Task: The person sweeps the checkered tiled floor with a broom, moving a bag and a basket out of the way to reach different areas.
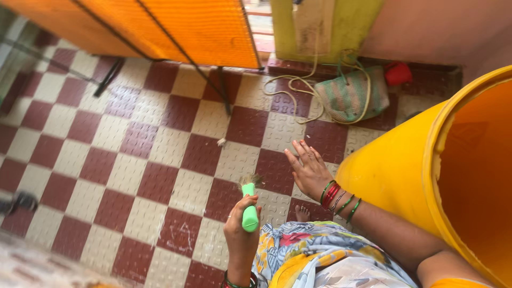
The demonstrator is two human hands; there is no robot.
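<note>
The person wears a floral printed garment (320,250) in yellow, blue, white and pink. Green and red bangles (337,196) ring the right wrist, and darker bangles (237,281) circle the left wrist at the frame's bottom edge. One bare foot (302,214) shows.

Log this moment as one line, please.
left hand: fingers shut on green broom handle | right hand: open, spread above checkered floor | yellow drum: beside right arm
</note>
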